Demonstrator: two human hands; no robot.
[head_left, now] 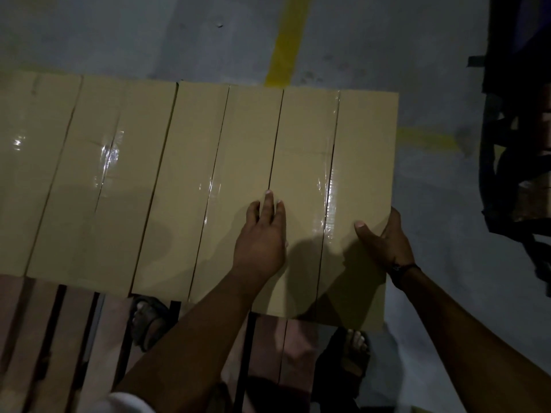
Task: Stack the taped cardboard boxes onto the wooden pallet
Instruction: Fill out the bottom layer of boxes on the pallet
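Note:
Several tan cardboard boxes sealed with clear tape lie side by side in a row on the wooden pallet. The rightmost box closes the row's right end, and its near end sticks out a little past its neighbour's. My left hand presses flat on top, fingers straight, over the gap between these two boxes. My right hand grips the rightmost box's right edge, thumb on top and fingers down its side.
Bare pallet slats show in front of the row, with my sandalled feet on and beside them. Yellow line tape marks the grey floor beyond. A dark frame or cart stands at the right edge.

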